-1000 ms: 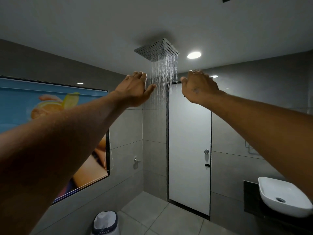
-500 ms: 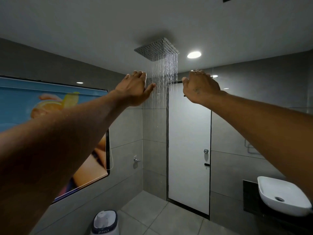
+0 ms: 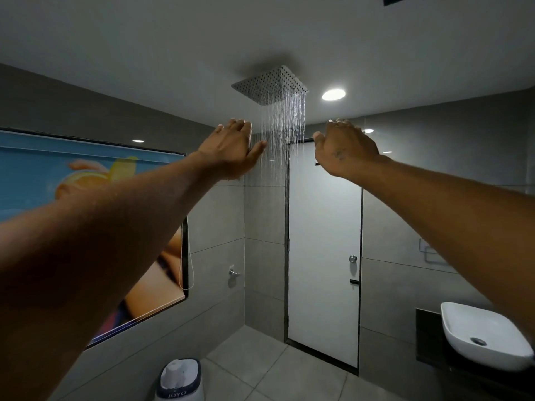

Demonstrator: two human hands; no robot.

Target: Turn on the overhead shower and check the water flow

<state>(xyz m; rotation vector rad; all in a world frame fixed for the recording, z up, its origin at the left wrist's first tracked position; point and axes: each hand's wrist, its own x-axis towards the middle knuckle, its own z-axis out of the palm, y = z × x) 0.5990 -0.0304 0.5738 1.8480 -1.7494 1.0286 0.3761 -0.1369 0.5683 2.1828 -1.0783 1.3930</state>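
Note:
A square metal overhead shower head point(image 3: 267, 84) hangs from the ceiling, and thin streams of water point(image 3: 285, 125) fall from its right half. My left hand point(image 3: 231, 150) is raised just left of the streams, back toward me, fingers loosely spread and empty. My right hand point(image 3: 343, 150) is raised to the right of the streams, fingers curled forward, holding nothing. Both arms stretch up and forward. Neither hand is clearly inside the water.
A white door point(image 3: 322, 247) with a knob stands straight ahead. A wall tap point(image 3: 232, 272) sits low in the left corner. A white basin point(image 3: 483, 334) on a dark counter is at the right, a bin point(image 3: 179, 377) on the floor, a blue picture point(image 3: 72, 175) on the left wall.
Both hands have stayed raised beside the falling water with almost no movement. The water keeps running.

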